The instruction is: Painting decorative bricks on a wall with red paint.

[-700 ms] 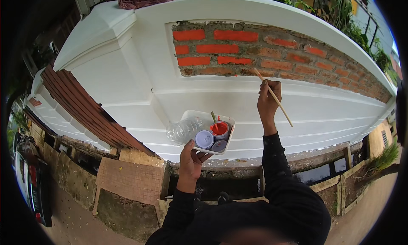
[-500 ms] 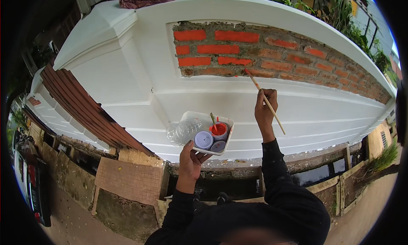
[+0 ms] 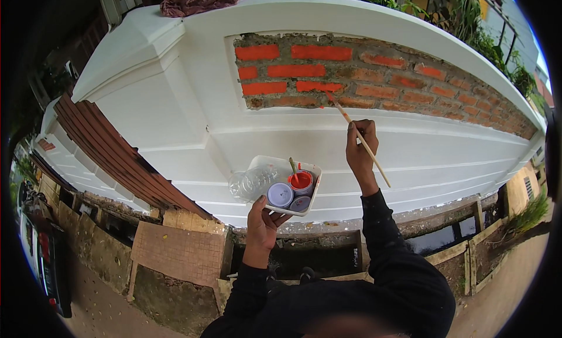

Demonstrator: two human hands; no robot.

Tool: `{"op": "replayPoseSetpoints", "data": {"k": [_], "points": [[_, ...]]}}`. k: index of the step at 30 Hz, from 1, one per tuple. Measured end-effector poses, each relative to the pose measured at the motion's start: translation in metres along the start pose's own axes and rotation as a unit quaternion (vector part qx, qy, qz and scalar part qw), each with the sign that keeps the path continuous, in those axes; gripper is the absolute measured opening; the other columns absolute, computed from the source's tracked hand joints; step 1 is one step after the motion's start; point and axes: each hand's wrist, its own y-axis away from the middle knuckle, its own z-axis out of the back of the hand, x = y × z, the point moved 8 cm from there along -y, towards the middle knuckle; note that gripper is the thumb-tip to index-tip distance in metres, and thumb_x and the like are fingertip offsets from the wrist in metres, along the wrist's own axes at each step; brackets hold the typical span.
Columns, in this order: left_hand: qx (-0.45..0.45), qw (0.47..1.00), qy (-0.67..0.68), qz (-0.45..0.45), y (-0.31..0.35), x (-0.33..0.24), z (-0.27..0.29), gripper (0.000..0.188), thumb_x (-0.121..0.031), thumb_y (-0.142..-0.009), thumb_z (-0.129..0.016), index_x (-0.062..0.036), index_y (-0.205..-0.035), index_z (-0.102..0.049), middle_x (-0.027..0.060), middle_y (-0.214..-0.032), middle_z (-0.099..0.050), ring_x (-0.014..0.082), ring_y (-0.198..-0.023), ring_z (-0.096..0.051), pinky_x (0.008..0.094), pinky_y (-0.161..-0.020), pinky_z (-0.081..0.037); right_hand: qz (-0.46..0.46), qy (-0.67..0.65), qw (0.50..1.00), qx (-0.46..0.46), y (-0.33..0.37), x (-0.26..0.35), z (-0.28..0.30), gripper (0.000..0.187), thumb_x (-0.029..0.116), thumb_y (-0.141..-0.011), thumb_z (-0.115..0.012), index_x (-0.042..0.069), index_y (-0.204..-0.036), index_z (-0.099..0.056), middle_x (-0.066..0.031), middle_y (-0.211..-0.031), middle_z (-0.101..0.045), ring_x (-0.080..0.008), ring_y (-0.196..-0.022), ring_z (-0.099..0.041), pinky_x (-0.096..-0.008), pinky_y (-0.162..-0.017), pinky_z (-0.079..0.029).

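Note:
My right hand [image 3: 363,149] grips a thin wooden paintbrush [image 3: 358,133] in a pinch. Its red-wet bristles touch the brick panel [image 3: 374,74] at the right end of an orange-red painted brick [image 3: 313,86]. Several bricks on the panel's left are bright orange-red; those further right look duller and patchy. My left hand [image 3: 263,225] holds a white plastic tray [image 3: 317,188] from below at its near edge. In it sit an uncapped pot of red paint [image 3: 301,180] with a stick standing in it, two lidded pots [image 3: 280,194] and a clear plastic bottle [image 3: 253,183] jutting out left.
The white wall [image 3: 281,127] frames the panel. A crumpled maroon cloth [image 3: 199,0] lies on its top, plants [image 3: 468,21] beyond. A drainage ditch [image 3: 310,259] runs along the wall's foot, beside a tiled slab [image 3: 178,250]. A dark parked car [image 3: 47,262] stands at far left.
The brush tip and my right hand have moved slightly left along the painted brick, and its red coat reaches a bit further. The tray stays in my left hand.

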Motion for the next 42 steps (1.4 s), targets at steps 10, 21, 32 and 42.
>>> {"op": "replayPoseSetpoints", "data": {"k": [10, 21, 32, 42], "points": [[0.001, 1.000, -0.005, -0.002, -0.001, 0.000, 0.000, 0.046, -0.038, -0.095, -0.062, -0.0045, -0.125, -0.055, 0.0135, -0.120, -0.066, 0.0313, -0.105, -0.071, 0.0487, -0.095, -0.059, 0.073, 0.053, 0.996, 0.010, -0.001, 0.007, 0.013, 0.011, 0.000, -0.096, -0.065, 0.001, -0.097, -0.053, -0.0090, -0.082, -0.061, -0.0144, -0.068, -0.060, -0.0275, -0.066, -0.051], [0.007, 1.000, -0.005, -0.001, 0.000, -0.001, -0.006, 0.045, -0.038, -0.095, -0.062, -0.0042, -0.123, -0.056, 0.0130, -0.120, -0.067, 0.0313, -0.105, -0.071, 0.0485, -0.094, -0.059, 0.125, 0.079, 0.989, 0.018, -0.006, 0.012, 0.011, 0.012, 0.000, -0.095, -0.065, 0.000, -0.097, -0.053, -0.0112, -0.084, -0.061, -0.0189, -0.071, -0.064, -0.0304, -0.065, -0.053], [0.019, 1.000, -0.001, -0.002, -0.004, 0.005, -0.010, 0.046, -0.038, -0.095, -0.062, -0.0039, -0.125, -0.055, 0.0131, -0.120, -0.067, 0.0315, -0.104, -0.071, 0.0498, -0.094, -0.059, 0.141, 0.101, 0.985, -0.005, -0.004, 0.009, -0.019, 0.014, -0.001, -0.094, -0.065, 0.000, -0.097, -0.051, -0.0135, -0.080, -0.061, -0.0224, -0.065, -0.062, -0.0315, -0.060, -0.051], [0.013, 1.000, -0.005, -0.004, 0.000, 0.000, -0.007, 0.050, -0.038, -0.094, -0.063, -0.0032, -0.128, -0.054, 0.0147, -0.123, -0.066, 0.0315, -0.107, -0.070, 0.0489, -0.094, -0.059, 0.115, 0.077, 0.990, -0.038, -0.002, 0.013, -0.027, 0.014, 0.001, -0.094, -0.066, 0.000, -0.096, -0.052, -0.0139, -0.078, -0.058, -0.0227, -0.062, -0.061, -0.0312, -0.056, -0.048]]}}
